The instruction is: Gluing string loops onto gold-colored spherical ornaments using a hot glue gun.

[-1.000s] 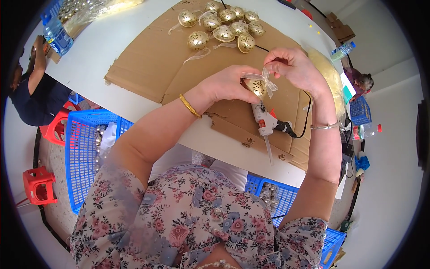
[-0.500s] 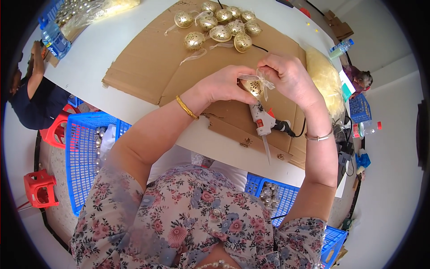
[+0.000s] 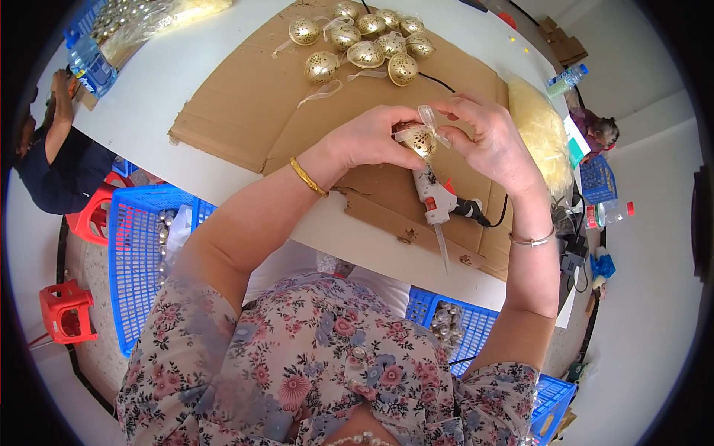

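A gold, egg-shaped ornament (image 3: 421, 143) with a pattern of small holes is held in my left hand (image 3: 372, 139), its fingers and thumb closed around the side. On top of the ornament sits a sheer white ribbon bow (image 3: 430, 123). My right hand (image 3: 487, 137) is at the bow, thumb and forefinger apart, with their tips close to the ribbon loops. Just below the ornament, a white glue gun (image 3: 436, 199) rests on the cardboard (image 3: 245, 111), a clear glue stick (image 3: 443, 249) sticking out of its back. Several similar gold ornaments (image 3: 365, 54) lie grouped at the cardboard's far side.
A bag of pale yellow material (image 3: 539, 134) stands right of the cardboard. Water bottles (image 3: 91, 65) and a bag of silver balls (image 3: 130, 18) are on the white table (image 3: 160, 104). Blue baskets (image 3: 123, 275) and red stools (image 3: 68, 312) stand below; a co-worker (image 3: 63, 167) sits at left.
My right hand has loosened from its pinch on the ribbon, its fingers spreading and shifting slightly right. One bow loop now stands upright. My left hand keeps the ornament in place.
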`<state>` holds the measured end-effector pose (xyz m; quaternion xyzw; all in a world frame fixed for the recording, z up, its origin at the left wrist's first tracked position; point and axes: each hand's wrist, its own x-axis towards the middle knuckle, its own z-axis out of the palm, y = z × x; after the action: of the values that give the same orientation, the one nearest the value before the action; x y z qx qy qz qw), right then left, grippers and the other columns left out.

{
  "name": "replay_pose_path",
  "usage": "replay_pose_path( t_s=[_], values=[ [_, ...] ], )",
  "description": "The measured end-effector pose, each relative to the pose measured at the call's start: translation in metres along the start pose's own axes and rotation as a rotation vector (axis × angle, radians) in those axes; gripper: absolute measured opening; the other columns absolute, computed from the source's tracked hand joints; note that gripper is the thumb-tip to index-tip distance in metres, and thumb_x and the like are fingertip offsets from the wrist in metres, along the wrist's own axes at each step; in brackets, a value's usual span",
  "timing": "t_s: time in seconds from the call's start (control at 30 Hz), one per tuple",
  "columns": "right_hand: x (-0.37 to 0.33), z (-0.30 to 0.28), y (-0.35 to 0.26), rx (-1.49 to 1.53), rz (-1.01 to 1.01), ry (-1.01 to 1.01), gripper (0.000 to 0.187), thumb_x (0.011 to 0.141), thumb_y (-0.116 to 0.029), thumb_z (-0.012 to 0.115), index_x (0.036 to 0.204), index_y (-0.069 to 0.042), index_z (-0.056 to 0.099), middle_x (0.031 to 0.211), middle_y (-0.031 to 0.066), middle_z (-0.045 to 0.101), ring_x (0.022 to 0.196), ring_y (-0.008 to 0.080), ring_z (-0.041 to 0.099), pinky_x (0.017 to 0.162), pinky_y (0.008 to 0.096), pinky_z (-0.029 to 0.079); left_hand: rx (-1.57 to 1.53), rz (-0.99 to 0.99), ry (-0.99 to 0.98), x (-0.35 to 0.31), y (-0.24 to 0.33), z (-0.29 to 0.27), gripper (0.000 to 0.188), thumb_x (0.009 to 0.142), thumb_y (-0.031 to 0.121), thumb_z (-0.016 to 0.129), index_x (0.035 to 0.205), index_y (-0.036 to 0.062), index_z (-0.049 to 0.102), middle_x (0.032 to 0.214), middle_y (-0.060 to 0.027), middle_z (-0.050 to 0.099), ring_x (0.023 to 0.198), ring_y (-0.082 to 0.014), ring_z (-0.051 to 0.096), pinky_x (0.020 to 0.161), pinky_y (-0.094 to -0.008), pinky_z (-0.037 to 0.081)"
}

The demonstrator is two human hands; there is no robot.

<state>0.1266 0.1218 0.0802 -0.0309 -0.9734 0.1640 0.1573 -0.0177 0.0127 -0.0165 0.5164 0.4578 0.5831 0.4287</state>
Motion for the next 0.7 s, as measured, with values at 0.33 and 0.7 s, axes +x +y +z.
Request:
replay_pose_path(
  t_s=[0.33, 0.7],
  values=[
    [-0.002, 0.007, 0.002, -0.092, -0.07, 0.087, 0.026, 0.071, 0.003, 0.063, 0.097, 0.001, 0.059, 0.089, 0.0127, 0.059, 0.076, 0.029, 0.06, 0.066, 0.0324, 0.05, 0.036, -0.004, 0.011, 0.0, 0.0, 0.001, 0.053, 0.059, 0.014, 0.076, 0.105, -0.0005, 0.056, 0.089, -0.0043, 0.058, 0.081, -0.012, 0.054, 0.074, -0.0251, 0.045],
    [-0.025, 0.017, -0.002, -0.007, -0.037, 0.31, 0.021, 0.074, 0.012, 0.045, 0.087, 0.003, 0.059, 0.078, 0.0118, 0.054, 0.069, 0.0205, 0.055, 0.063, 0.0274, 0.045, 0.447, 0.297, 0.334, 0.0, 0.007, 0.009, 0.051, 0.057, 0.009, 0.074, 0.104, 0.0018, 0.054, 0.092, -0.0095, 0.055, 0.082, -0.0194, 0.056, 0.071, -0.0288, 0.047]
  ],
)
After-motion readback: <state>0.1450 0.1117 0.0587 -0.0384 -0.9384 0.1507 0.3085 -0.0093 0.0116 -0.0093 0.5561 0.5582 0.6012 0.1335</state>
